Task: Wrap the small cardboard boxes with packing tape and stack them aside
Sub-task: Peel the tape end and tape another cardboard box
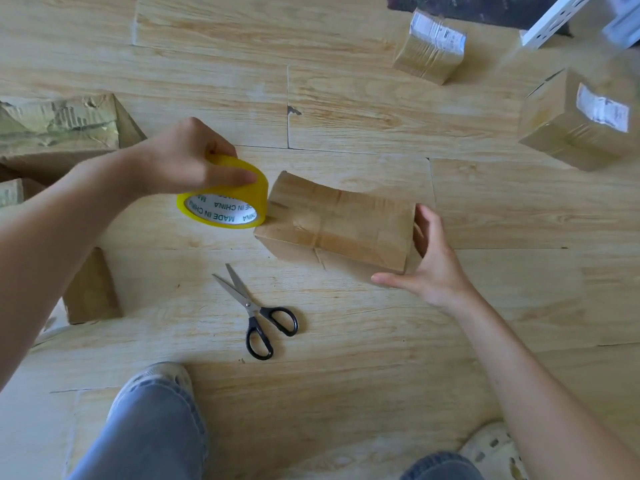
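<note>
Where the wood-grain floor [346, 341] meets the left edge of the view, a large, battered open carton [52, 133] sits, with a plain cardboard piece [91, 289] on the floor nearer the person. The left hand [183, 161] grips a yellow tape roll [223, 199] from above, fingers curled over its rim and the thumb across its outer face. The roll is tilted so its printed core faces the camera, and it sits right at the left end of the small cardboard box [336, 223] (actual contact cannot be told). The box lies flat mid-floor, its long axis running left to right with the right end a little nearer the person; tape bands cross its top. Scissors [256, 310] lie just in front of it, blades parted and pointing away, black handles nearest. The right hand [429, 265] is spread against the box's right end, thumb stretched along the near corner. Toward the far right corner of the floor stand two taped, labelled boxes [429, 46] [578, 119], apart from each other.
</note>
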A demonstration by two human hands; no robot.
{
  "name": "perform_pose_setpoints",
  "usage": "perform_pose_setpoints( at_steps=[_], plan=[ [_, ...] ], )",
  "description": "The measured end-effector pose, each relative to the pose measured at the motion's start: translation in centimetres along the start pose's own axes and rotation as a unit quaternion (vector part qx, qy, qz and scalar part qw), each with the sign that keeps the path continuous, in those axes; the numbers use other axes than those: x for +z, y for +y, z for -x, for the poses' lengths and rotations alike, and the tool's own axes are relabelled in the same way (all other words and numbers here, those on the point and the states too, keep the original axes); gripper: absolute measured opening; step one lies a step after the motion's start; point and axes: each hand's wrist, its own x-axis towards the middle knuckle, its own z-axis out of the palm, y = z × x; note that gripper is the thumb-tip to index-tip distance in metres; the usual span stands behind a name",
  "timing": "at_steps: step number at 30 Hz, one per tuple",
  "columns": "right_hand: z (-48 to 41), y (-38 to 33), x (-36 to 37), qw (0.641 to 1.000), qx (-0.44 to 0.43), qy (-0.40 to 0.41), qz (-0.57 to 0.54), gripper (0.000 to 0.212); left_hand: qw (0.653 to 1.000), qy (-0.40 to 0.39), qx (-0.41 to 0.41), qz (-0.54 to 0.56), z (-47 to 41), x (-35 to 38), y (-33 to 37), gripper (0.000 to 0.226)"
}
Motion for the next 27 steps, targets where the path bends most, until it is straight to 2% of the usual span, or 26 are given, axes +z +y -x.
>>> perform_pose_setpoints(
  at_steps=[4,10,13,17,22,27],
  plan=[
    [-1.2,0.8,1.5,1.0,-0.004,-0.008,-0.013,0.13,0.999,0.015,-0.001,-0.038,0.2,-0.4,-1.0,0.029],
    [-2.0,0.7,2.3,0.999,0.0,-0.019,-0.031,0.13,0.998,0.051,0.003,-0.038,0.0,-0.7,-0.7,0.004],
    [-2.0,0.9,2.5,0.999,0.001,-0.022,-0.029,0.13,0.995,0.062,0.013,-0.072,-0.2,-0.6,-0.3,0.009],
    [-1.8,1.4,2.6,1.0,0.007,-0.019,-0.023,0.126,0.973,0.112,0.033,-0.2,-0.5,-1.0,-0.9,0.026],
    [-1.7,1.8,2.9,1.0,0.014,-0.012,-0.016,0.128,0.98,0.066,0.02,-0.189,-1.2,-0.5,-2.2,0.033],
    [-1.8,2.1,2.9,1.0,0.021,-0.01,-0.005,0.128,0.982,0.058,0.004,-0.182,-1.8,0.4,-3.1,0.032]
  ],
)
